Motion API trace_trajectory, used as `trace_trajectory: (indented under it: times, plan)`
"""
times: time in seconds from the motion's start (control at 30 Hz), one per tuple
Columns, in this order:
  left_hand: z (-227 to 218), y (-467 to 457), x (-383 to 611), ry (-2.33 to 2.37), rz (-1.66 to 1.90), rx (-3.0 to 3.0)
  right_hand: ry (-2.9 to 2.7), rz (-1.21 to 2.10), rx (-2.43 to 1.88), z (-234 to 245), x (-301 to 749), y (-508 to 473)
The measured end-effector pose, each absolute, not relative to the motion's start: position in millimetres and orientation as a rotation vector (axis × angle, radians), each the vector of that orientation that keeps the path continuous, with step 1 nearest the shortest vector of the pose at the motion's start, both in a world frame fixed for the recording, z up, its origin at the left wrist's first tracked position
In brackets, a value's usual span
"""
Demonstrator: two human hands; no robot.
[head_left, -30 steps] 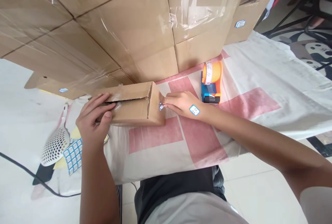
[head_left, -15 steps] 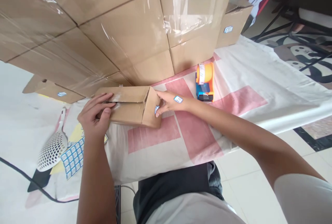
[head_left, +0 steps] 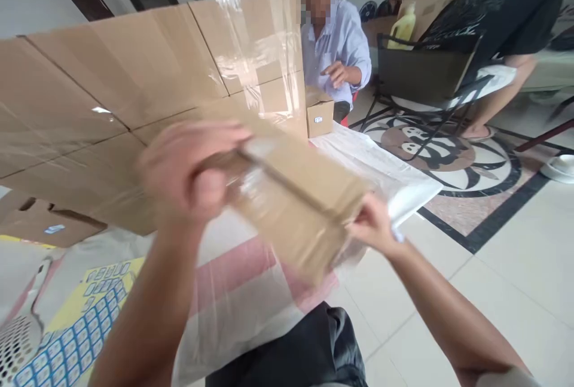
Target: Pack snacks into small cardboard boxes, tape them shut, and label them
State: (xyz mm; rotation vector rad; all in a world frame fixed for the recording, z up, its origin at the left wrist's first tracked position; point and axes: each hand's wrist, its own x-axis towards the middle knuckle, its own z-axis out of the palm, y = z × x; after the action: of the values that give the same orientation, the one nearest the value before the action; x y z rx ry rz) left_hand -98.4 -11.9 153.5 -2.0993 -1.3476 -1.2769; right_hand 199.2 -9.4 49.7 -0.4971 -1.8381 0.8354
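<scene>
Between my two hands a cardboard box, blurred by motion, is held up tilted above the table. A seam runs along its upper face, with shiny clear tape across it. My left hand grips the end on the left, thumb and fingers closed on the cardboard. At the opposite end my right hand has its fingers closed on the box's edge, and a small sticker shows near that wrist. The underside of the box is hidden.
Taped cardboard boxes form a wall behind. A slotted ladle and blue-bordered sticker sheets lie at lower left. An open box stands behind them. A co-worker sits beyond a small box; another person bends by a chair.
The box has come up off the table, turned, and moved right and nearer in both hands. The view has tilted upward, so people and floor now show.
</scene>
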Motion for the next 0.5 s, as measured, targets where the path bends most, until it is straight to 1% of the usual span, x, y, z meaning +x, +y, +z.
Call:
trace_trajectory:
  times: [0.07,0.1,0.13,0.2,0.27,0.37,0.47,0.5]
  plan:
    - [159,47,-39,-0.991,-1.194,-2.32,-1.701,0.642,-0.723,38,249,13]
    - [155,75,-10,-0.934,-1.12,-2.436,-1.635,0.584,-0.804,28,270,27]
    - [147,102,16,-0.935,-1.069,-2.53,-1.572,0.544,-0.88,16,287,42]
    - [124,143,57,-1.115,-0.932,-2.67,-1.547,0.532,-1.146,-7,309,74]
    - [102,166,80,-1.241,-0.919,-2.651,-1.586,0.527,-1.366,-23,317,108]
    - [82,155,71,-1.302,-1.036,-2.516,-1.681,0.511,-1.48,-27,306,156]
    - [72,94,16,-1.099,-1.184,-2.353,-1.783,0.471,-1.575,-19,277,198]
    - [68,66,-10,-1.033,-1.182,-2.31,-1.801,0.452,-1.614,-16,266,210]
